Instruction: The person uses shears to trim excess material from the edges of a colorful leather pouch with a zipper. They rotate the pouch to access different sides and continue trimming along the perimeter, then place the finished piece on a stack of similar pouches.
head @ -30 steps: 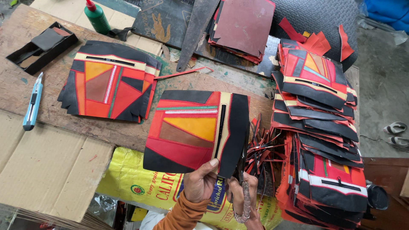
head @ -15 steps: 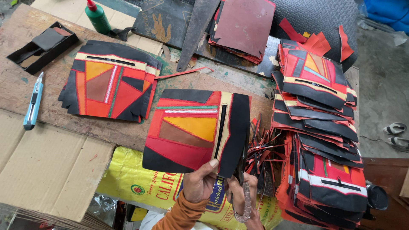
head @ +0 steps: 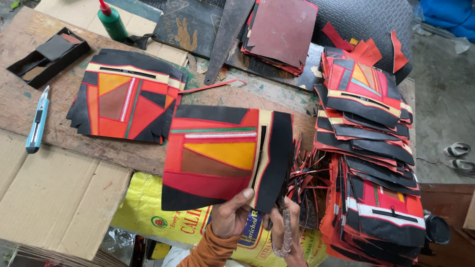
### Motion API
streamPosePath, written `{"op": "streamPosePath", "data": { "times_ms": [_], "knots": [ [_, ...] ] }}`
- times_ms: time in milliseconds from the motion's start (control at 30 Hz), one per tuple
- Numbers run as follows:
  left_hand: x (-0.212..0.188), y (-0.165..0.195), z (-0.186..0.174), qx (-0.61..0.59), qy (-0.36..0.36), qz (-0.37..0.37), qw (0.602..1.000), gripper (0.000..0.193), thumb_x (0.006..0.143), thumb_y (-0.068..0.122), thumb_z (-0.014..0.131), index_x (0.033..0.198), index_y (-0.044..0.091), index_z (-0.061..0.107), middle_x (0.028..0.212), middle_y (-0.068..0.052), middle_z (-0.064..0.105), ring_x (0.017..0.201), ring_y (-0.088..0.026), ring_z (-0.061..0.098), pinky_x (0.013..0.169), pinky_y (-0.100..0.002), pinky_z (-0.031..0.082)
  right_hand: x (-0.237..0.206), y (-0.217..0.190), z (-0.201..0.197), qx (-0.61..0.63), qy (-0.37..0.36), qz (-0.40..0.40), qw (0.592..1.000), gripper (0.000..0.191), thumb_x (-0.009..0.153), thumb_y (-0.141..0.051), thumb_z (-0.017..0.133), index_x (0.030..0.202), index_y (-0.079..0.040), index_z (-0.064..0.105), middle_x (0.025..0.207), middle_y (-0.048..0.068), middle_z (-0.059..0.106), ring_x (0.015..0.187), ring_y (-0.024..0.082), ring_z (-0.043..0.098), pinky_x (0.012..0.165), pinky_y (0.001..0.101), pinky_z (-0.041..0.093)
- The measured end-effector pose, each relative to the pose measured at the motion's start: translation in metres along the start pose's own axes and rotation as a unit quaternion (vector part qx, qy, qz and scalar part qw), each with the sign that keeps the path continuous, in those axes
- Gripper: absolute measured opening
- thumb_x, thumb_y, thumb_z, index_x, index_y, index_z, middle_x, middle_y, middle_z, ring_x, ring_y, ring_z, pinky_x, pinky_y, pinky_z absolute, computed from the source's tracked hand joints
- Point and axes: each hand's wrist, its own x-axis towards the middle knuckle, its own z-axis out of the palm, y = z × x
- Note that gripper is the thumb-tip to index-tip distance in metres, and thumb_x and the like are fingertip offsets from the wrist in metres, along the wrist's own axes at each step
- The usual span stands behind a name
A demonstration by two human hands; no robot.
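The patchwork panel (head: pixel 222 158) is held up over the table edge, its lower corner pinched by the left hand (head: pixel 232 217). The right hand (head: pixel 287 232) grips scissors (head: pixel 286 222) (fingers curled through the loops). Trimming probably goes cleanest tight along the black edge.

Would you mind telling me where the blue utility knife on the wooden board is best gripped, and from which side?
Grip the blue utility knife around the middle of its handle, coming from above. It lies flat and alone on the wooden board, blade tip pointing away at the far end, so both long sides look free for fingers.
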Motion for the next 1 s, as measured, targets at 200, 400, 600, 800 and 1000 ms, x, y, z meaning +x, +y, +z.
{"op": "streamPosePath", "data": {
  "times_ms": [200, 400, 600, 800, 1000],
  "knots": [
    [0.0, -0.002, 0.003, -0.059, 0.054, -0.052, 0.995, 0.036, 0.095, 0.002, 0.058, 0.122, -0.02, 0.056, 0.109, -0.028, 0.073, 0.096, -0.031, 0.076, 0.088, -0.043, 0.064, 0.008, -0.004, -0.006, -0.044, 0.012, -0.1, 0.994, 0.02, 0.088, -0.013, 0.051, 0.082, 0.001, 0.065, 0.066, 0.006, 0.063, 0.055, 0.012, 0.057, 0.052, 0.0306, 0.047],
    [0.001, -0.001, 0.005, -0.035, 0.031, 0.008, 0.999, 0.041, 0.095, -0.002, 0.06, 0.131, -0.019, 0.05, 0.107, -0.028, 0.072, 0.092, -0.033, 0.075, 0.082, -0.044, 0.064, 0.009, 0.002, -0.007, -0.018, 0.022, -0.001, 1.0, 0.02, 0.083, -0.01, 0.055, 0.072, 0.004, 0.064, 0.054, 0.007, 0.06, 0.045, 0.014, 0.054, 0.043, 0.0319, 0.042],
    [0.002, 0.002, 0.018, -0.006, 0.063, 0.042, 0.997, 0.052, 0.088, -0.003, 0.06, 0.138, -0.008, 0.046, 0.105, -0.026, 0.073, 0.09, -0.031, 0.075, 0.078, -0.043, 0.065, 0.009, 0.001, -0.006, 0.03, 0.022, 0.004, 0.999, 0.019, 0.084, -0.007, 0.054, 0.072, 0.003, 0.066, 0.055, 0.007, 0.062, 0.045, 0.012, 0.054, 0.042, 0.0299, 0.041],
    [0.002, 0.001, 0.012, -0.046, 0.065, -0.009, 0.997, 0.046, 0.092, -0.002, 0.061, 0.133, -0.02, 0.048, 0.106, -0.03, 0.073, 0.092, -0.034, 0.075, 0.083, -0.044, 0.064, 0.007, -0.001, -0.007, 0.024, 0.013, 0.005, 1.0, 0.021, 0.084, -0.007, 0.053, 0.071, 0.003, 0.066, 0.052, 0.007, 0.062, 0.041, 0.013, 0.055, 0.04, 0.0303, 0.042],
    [0.003, -0.008, -0.011, -0.008, 0.058, 0.047, 0.997, 0.044, 0.091, -0.003, 0.061, 0.134, -0.013, 0.052, 0.106, -0.025, 0.072, 0.093, -0.031, 0.075, 0.084, -0.042, 0.063, 0.006, -0.002, -0.008, 0.009, 0.003, -0.015, 1.0, 0.022, 0.084, -0.007, 0.052, 0.07, 0.002, 0.066, 0.05, 0.008, 0.061, 0.039, 0.014, 0.055, 0.039, 0.03, 0.042]
  ]
}}
